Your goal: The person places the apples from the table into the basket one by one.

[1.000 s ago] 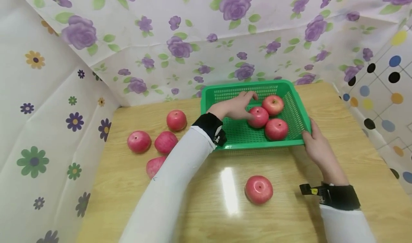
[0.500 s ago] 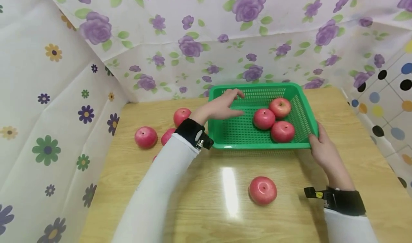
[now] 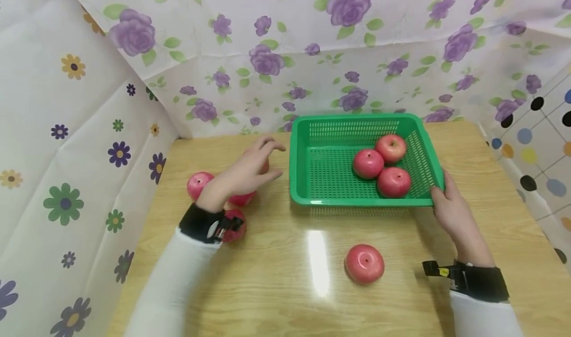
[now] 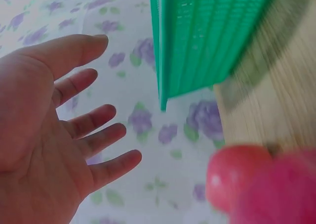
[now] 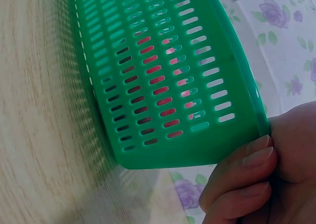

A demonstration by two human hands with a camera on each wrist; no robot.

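The basket (image 3: 330, 173) stood on the worktop (image 3: 285, 287), three apples (image 3: 368, 164) inside. Another apple (image 3: 365, 264) lay before the basket, more apples (image 3: 198, 182) to its left; a sheet (image 3: 401, 91) hung behind it.

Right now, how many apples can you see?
8: three apples in the green basket, one in front of it, four near the left hand, partly covered; others may be hidden.

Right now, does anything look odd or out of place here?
Only mildly: one round, glossy red apple sits alone on the pale wood-grained table in front of the green plastic basket, apart from the other red apples. I see nothing spilled or visibly damaged.
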